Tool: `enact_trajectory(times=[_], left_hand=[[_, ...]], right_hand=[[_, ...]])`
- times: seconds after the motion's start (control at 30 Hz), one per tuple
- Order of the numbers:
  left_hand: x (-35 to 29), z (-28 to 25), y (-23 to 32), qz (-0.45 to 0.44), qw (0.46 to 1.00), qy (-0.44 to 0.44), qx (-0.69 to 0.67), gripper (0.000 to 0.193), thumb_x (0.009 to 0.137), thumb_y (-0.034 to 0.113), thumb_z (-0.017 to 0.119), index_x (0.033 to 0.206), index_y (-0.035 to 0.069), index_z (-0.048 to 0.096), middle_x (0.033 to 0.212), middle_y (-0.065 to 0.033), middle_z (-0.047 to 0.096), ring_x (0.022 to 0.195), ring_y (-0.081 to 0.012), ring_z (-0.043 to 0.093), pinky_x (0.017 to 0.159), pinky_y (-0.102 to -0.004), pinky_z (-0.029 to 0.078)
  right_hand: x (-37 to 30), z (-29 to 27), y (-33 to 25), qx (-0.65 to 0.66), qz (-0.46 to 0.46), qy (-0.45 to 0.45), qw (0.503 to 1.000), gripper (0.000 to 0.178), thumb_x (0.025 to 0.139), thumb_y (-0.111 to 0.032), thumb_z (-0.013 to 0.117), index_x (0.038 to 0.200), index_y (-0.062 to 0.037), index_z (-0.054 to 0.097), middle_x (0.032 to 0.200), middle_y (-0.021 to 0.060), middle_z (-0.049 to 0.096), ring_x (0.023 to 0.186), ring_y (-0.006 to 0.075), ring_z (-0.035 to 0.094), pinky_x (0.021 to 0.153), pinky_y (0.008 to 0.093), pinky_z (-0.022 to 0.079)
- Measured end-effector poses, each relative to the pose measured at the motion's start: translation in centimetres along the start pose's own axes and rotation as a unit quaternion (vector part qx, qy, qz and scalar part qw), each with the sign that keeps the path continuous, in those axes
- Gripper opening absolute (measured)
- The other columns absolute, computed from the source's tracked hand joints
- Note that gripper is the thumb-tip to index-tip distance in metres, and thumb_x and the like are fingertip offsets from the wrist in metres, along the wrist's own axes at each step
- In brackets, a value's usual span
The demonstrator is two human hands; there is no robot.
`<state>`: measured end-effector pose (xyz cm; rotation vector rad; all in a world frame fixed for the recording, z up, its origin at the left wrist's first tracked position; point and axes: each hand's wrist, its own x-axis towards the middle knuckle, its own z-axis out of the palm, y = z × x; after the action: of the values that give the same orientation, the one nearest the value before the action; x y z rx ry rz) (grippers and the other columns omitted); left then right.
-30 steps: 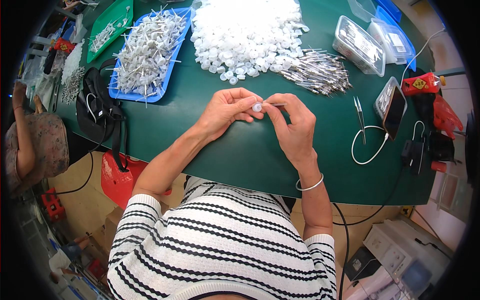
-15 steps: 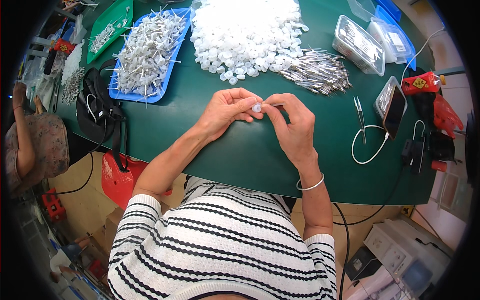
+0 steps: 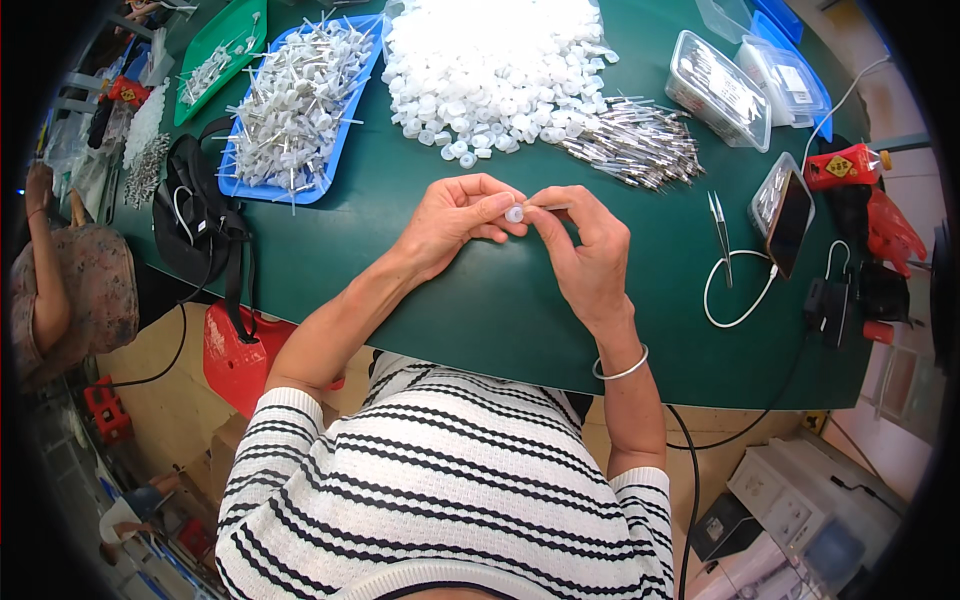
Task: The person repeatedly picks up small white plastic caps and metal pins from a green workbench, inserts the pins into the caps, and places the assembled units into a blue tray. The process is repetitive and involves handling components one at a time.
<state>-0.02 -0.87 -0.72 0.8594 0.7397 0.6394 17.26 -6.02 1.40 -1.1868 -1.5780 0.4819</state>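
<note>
Over the near middle of the table, my left hand (image 3: 455, 222) pinches a small translucent white plastic cap (image 3: 514, 214) between thumb and fingers. My right hand (image 3: 588, 245) meets it from the right, thumb and forefinger closed on a thin metal pin (image 3: 552, 208), mostly covered by the fingers. The pin's tip is at the cap; whether it sits inside, I cannot tell. Beyond my hands lies a big heap of similar white caps (image 3: 480, 85), and a pile of thin metal pins (image 3: 640, 145) touches its right side.
A blue tray (image 3: 228, 183) of capped pins stands left, a green tray (image 3: 190, 108) behind it. To the right are tweezers (image 3: 720, 238), a clear plastic box (image 3: 718, 95), a phone (image 3: 790, 225) and a white cable (image 3: 708, 300). A black bag (image 3: 185, 215) lies at the left edge; another person sits beyond.
</note>
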Motion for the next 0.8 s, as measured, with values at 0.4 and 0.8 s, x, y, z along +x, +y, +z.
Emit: enact_trajectory(times=[0.4,0.8], left_hand=[[-0.1,-0.2,-0.1,0.010,1.000,0.010,-0.006,0.023,0.090,0.015,0.064,0.104,-0.002,0.064,0.096,-0.0106,0.068,0.084,-0.0142,0.067,0.070,-0.0215,0.055],[-0.8,0.5,0.1,0.130,0.989,0.033,0.059,0.027,0.087,0.005,0.065,0.113,-0.002,0.061,0.105,-0.0100,0.067,0.093,-0.0127,0.064,0.080,-0.0248,0.052]], right_hand=[[-0.2,0.1,-0.4,0.080,0.109,-0.027,0.990,0.008,0.081,0.000,0.069,0.086,0.0005,0.063,0.079,0.0067,0.065,0.065,0.0142,0.063,0.059,0.0265,0.051],[0.6,-1.8,-1.2,0.022,0.191,-0.126,0.973,0.012,0.086,-0.006,0.064,0.095,0.0009,0.066,0.077,0.0091,0.065,0.060,0.0132,0.059,0.053,0.0259,0.046]])
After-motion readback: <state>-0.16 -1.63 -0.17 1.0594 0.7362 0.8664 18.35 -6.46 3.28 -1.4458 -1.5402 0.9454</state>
